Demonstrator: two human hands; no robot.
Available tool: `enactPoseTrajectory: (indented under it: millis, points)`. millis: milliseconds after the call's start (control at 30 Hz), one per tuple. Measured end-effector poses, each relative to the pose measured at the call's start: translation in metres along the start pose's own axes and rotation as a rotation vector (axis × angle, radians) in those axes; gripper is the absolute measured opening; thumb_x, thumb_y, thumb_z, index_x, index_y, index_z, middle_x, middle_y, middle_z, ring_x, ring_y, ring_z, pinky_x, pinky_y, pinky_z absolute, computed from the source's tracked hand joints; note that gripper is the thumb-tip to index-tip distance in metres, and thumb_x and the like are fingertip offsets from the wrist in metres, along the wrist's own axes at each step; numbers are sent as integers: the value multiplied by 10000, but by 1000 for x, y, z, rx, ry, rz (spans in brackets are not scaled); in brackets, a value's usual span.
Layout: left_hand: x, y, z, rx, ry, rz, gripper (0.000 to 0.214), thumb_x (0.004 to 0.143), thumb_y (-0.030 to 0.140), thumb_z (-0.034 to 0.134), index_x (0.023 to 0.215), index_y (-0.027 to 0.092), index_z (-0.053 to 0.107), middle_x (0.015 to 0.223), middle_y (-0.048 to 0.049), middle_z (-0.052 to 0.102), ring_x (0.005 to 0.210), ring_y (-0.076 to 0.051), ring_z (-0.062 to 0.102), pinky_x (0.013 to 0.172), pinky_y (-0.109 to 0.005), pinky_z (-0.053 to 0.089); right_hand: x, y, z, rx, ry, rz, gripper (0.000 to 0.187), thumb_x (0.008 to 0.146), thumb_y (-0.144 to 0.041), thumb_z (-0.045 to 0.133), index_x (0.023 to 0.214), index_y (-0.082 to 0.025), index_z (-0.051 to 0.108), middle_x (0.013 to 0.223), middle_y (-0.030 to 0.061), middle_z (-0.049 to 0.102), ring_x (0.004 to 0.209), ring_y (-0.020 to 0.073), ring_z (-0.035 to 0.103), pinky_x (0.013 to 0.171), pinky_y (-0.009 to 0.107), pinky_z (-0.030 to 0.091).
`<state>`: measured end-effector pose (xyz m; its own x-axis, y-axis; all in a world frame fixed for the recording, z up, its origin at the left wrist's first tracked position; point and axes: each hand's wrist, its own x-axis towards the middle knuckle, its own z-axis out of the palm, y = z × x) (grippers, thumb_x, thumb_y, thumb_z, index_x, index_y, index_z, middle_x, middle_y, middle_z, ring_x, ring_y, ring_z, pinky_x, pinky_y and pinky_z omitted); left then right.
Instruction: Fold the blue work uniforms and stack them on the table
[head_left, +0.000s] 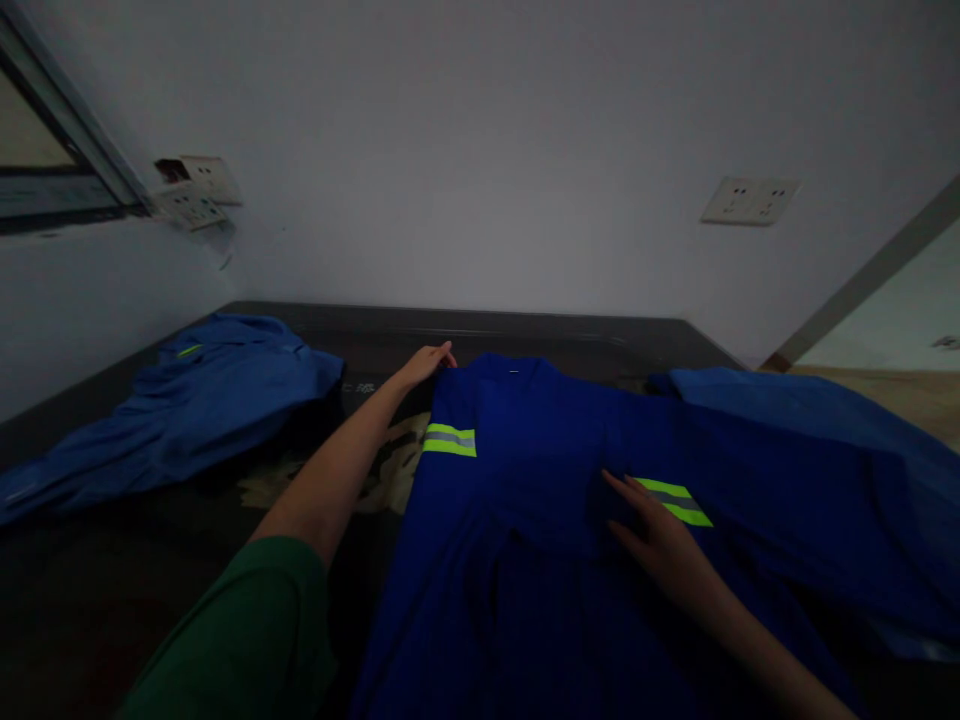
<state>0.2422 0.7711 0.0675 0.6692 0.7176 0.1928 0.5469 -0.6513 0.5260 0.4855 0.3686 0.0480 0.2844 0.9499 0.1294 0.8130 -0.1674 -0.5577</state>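
Observation:
A dark blue work jacket (525, 480) with yellow-green reflective stripes lies spread out on a dark table (112, 600) in front of me. My left hand (427, 362) reaches far forward and touches the jacket's top left corner near the collar, fingers stretched and together. My right hand (656, 535) lies flat on the jacket's right side, fingers extended, right beside a reflective stripe (679, 500). Another stripe (450, 440) shows on the left side. Neither hand holds anything.
A second blue garment (195, 400) lies crumpled at the table's left. More blue cloth (810, 450) is piled at the right. A white wall with sockets (750, 200) stands right behind the table. A window frame (45, 170) is at the upper left.

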Motion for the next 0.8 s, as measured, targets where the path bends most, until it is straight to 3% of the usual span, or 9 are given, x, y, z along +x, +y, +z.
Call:
enactPoseTrajectory:
  millis: [133, 233, 333, 500, 633, 700, 800]
  points:
    - [-5, -10, -1, 7, -43, 57, 573, 888, 617, 341, 670, 153, 597, 646, -9, 597, 641, -139, 534, 604, -232, 389, -1, -3, 2, -2, 2, 0, 546, 825, -284, 537, 1370, -273, 499, 1386, 107, 524, 1299, 279, 474, 1066, 495, 394]
    - [-5, -5, 5, 65, -36, 85, 452, 913, 494, 384, 652, 169, 557, 635, 4, 563, 653, -146, 527, 640, -243, 381, -2, -7, 5, -10, -3, -5, 542, 831, -274, 530, 1372, -273, 495, 1386, 108, 522, 1297, 278, 476, 1059, 491, 402]
    - [-9, 7, 13, 156, 1, 101, 296, 884, 390, 501, 687, 179, 571, 701, -16, 597, 762, -186, 564, 792, -305, 383, -3, -10, 9, -25, 8, -35, 538, 837, -249, 509, 1374, -269, 490, 1370, 115, 531, 1284, 273, 489, 1045, 485, 417]
    - [-28, 35, 10, 321, 196, 44, 133, 891, 224, 487, 928, 189, 610, 1017, -116, 627, 1079, -280, 515, 1017, -482, 236, -2, -19, 5, -79, 72, -59, 493, 841, -249, 502, 1334, -249, 512, 1285, 133, 547, 1151, 274, 582, 944, 473, 494]
    - [-49, 73, -6, 412, 372, -22, 245, 899, 162, 446, 1091, 215, 590, 1134, -101, 613, 1125, -266, 511, 1038, -482, 248, -7, -44, -18, -173, 244, -77, 450, 870, -321, 527, 1303, -198, 517, 1181, 153, 530, 907, 249, 632, 790, 433, 548]
    - [-67, 96, -14, 371, 259, -5, 249, 908, 171, 438, 1098, 206, 595, 1117, -85, 632, 1089, -244, 545, 1012, -438, 313, -10, -66, -27, -213, 255, -208, 363, 882, -296, 532, 1232, -203, 560, 1118, 132, 558, 931, 251, 609, 822, 434, 533]
    - [-110, 127, -24, 313, -159, 106, 220, 899, 237, 501, 1083, 184, 610, 1118, -81, 645, 1058, -220, 580, 943, -345, 400, -14, -105, -22, -239, 47, -458, 365, 869, -179, 532, 1233, -211, 550, 1105, 97, 606, 1022, 243, 569, 908, 419, 497]
